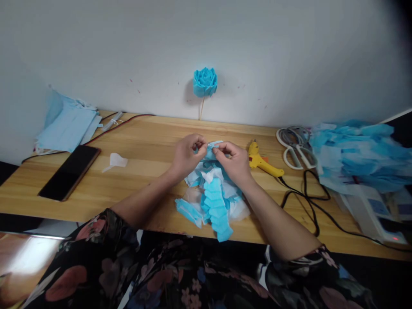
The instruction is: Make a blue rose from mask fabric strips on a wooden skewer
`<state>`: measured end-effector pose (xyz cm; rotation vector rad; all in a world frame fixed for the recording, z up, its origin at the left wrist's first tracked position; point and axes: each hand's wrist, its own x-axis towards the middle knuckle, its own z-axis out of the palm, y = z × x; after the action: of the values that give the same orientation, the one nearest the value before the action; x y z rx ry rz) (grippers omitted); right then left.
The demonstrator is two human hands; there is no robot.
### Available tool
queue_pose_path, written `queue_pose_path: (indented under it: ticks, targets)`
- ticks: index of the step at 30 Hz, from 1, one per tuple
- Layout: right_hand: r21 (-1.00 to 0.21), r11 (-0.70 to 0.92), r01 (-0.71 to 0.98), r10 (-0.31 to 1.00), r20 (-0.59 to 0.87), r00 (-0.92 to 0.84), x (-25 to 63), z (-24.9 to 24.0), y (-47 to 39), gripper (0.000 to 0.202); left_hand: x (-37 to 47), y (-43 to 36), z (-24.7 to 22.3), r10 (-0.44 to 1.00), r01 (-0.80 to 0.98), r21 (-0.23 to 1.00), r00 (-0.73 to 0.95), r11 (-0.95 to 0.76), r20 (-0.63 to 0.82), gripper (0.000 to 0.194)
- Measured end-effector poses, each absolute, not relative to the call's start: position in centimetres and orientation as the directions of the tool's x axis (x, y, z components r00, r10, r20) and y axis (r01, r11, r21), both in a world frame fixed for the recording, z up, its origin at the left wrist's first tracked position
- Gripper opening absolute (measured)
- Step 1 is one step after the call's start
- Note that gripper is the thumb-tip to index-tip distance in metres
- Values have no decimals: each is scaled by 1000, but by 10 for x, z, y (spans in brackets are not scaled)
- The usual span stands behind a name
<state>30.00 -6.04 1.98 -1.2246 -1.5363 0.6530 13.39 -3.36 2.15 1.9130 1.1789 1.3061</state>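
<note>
My left hand (192, 151) and my right hand (232, 158) meet over the middle of the table, thumbs and forefingers closed on one piece of light blue mask fabric (212, 151). Just below it lies a pile of blue and white fabric pieces. A pleated blue strip (216, 206) in this pile reaches toward the front edge. To its left rests a small folded blue piece (189, 211). Behind my hands a blue fabric rose (205, 82) on a thin stick stands against the wall. My fingertips partly cover the held piece.
A yellow glue gun (262, 161) lies right of my hands, its black cord trailing to a power strip (370, 214). Scissors (298, 150) and a heap of blue fabric (360, 154) are farther right. On the left are a phone (69, 174), stacked masks (69, 122) and a white scrap (117, 160).
</note>
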Motion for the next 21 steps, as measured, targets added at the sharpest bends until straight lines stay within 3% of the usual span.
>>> queue_pose_path:
  ticks: [17,21]
  targets:
    - [-951,226,213,952,262,160,307,15,-50,19,133,-24,17,955,143,944,43,-297,294,11]
    - [-954,242,178,941,275,198,309,15,-48,20,108,-11,36,928,161,918,-28,-362,370,11]
